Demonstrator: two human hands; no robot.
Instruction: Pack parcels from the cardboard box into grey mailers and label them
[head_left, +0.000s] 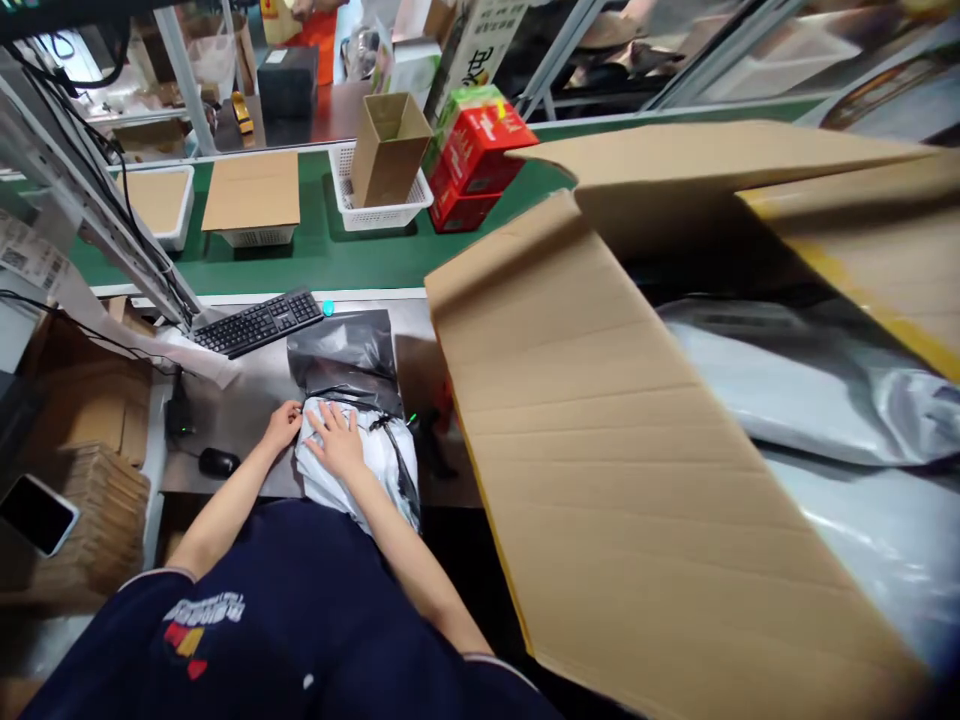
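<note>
In front of me on the metal table lies a plastic mailing bag (394, 462), its near part white and bulging. The far part is a black plastic flap (345, 345), wrinkled and spread away from me. My right hand (337, 440) rests flat on the white part with fingers spread. At the bag's left edge, by the fold between black and white, my left hand (283, 424) has its fingers closed together on the plastic. What is inside the bag is hidden.
A large open carton (600, 430) holding grey-white plastic packages (780, 375) fills the right side. Beyond the table runs a green conveyor (315, 245) with baskets and boxes. A keyboard (259, 322), a mouse (218, 462), a phone (37, 514) and stacked cardboard (105, 510) are leftward.
</note>
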